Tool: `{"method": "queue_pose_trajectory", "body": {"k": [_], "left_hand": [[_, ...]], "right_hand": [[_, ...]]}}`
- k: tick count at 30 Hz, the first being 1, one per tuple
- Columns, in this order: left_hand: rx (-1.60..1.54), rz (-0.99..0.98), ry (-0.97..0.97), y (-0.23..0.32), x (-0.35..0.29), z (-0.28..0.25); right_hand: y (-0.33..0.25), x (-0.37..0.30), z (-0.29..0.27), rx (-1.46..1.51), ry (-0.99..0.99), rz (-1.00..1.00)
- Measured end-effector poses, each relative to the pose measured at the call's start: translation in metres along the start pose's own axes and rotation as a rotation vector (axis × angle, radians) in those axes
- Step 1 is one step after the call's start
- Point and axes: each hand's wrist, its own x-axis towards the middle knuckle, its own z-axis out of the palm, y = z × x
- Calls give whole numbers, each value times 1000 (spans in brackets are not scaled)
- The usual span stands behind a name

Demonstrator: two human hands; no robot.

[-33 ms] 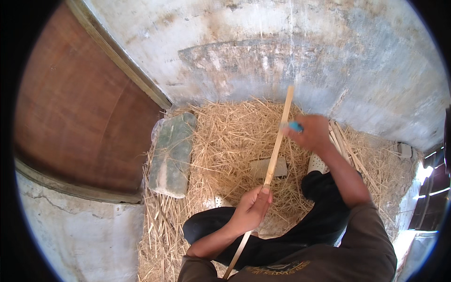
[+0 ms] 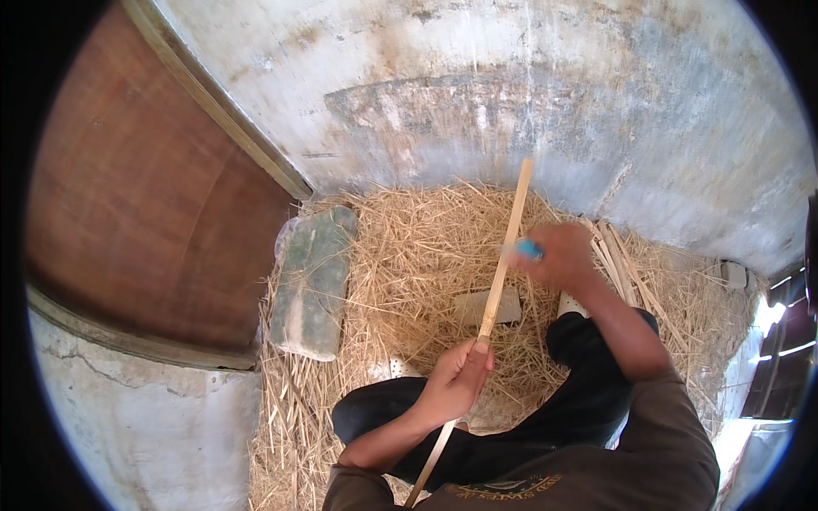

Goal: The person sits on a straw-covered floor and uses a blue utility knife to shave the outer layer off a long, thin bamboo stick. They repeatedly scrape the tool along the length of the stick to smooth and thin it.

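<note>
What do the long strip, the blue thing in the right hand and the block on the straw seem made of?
The long strip: likely bamboo or wood, by its pale tan colour and slim shape; looks plain, uncoated. The blue thing: perhaps plastic, from its bright colour; blur hides its finish. The block: possibly brick or concrete, by its dull grey-tan, squared look.

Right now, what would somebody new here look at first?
Probably the long, flat, pale wooden-looking strip slanting up the middle, gripped by the bare left hand. Next, the small bright-blue object in the bare right hand, by the strip's upper part. Then the worn, oblong green block at left, beside dry golden straw.
</note>
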Motion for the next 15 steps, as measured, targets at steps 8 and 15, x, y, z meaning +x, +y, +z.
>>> {"method": "queue_pose_trajectory", "body": {"k": [8, 15], "left_hand": [[18, 17, 34, 1, 3, -1], [17, 55, 18, 0, 6, -3]], "right_hand": [[-18, -7, 4, 100, 30, -244], [-11, 3, 3, 41, 139, -342]]}}
